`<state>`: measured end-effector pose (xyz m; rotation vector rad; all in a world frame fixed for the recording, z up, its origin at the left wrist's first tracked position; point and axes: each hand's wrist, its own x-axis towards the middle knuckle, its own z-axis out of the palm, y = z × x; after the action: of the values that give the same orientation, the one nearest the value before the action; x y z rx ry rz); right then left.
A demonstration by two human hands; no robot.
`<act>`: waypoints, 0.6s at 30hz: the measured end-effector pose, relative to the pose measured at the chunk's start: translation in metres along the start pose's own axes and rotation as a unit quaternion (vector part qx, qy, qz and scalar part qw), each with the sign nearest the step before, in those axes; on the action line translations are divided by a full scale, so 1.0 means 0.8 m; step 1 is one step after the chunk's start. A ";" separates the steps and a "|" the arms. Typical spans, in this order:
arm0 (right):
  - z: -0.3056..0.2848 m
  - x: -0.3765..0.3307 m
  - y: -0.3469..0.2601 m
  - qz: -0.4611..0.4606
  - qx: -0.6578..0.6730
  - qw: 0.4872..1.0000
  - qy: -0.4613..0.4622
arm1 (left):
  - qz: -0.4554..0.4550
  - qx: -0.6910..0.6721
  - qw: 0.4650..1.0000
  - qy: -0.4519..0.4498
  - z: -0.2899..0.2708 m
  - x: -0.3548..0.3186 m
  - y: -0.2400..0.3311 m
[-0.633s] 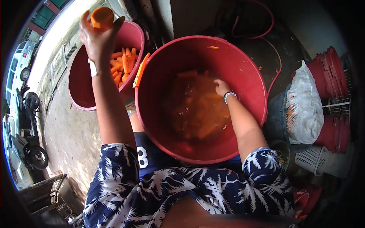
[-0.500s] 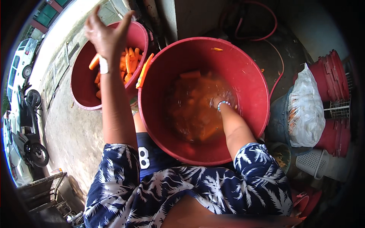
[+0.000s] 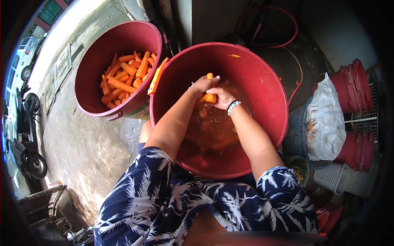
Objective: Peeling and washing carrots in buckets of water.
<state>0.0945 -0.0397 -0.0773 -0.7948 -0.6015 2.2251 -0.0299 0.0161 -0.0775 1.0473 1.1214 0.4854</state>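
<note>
Above brownish water in a big red tub [image 3: 269, 74], my two hands are together around orange carrots [image 3: 211, 98]. My left hand [image 3: 201, 85] is closed on them from the left, with a carrot end showing above its fingers. My right hand [image 3: 223, 99], with a beaded bracelet at the wrist, wraps them from the right. Whether they hold one carrot or more I cannot tell, as fingers hide the middle. More orange shapes show dimly under the water. At the left, a second red tub [image 3: 92, 53] holds a heap of peeled carrots [image 3: 119, 85].
An orange object [image 3: 157, 76] is on the near tub's left rim. To the right are a white plastic sack [image 3: 326, 119], stacked red buckets [image 3: 355, 88] and a white perforated basket [image 3: 331, 177]. A pink hose [image 3: 296, 28] curves along the wall; a motorcycle [image 3: 33, 160] stands far left.
My left hand has come from over the left tub down to the near tub. The right hand has risen out of the water, and both now grip carrots.
</note>
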 end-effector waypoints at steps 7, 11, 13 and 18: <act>0.039 -0.085 -0.037 0.033 0.109 0.960 -0.257 | 0.184 -0.378 0.860 -0.290 0.048 -0.043 0.084; 0.057 -0.090 -0.049 0.034 -0.089 0.991 -0.099 | 0.152 -0.358 0.871 -0.302 0.056 -0.071 0.115; 0.046 -0.075 -0.045 0.003 -0.238 0.966 0.101 | 0.212 -0.252 0.942 -0.066 0.063 -0.063 0.116; -0.014 -0.018 -0.016 -0.278 -0.596 0.672 0.339 | 0.338 -0.047 0.934 0.105 0.098 -0.028 0.097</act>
<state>0.1162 -0.0397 -0.0727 -1.6372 -1.6326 0.6123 0.0446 0.0013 0.0054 1.3107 0.8845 1.2113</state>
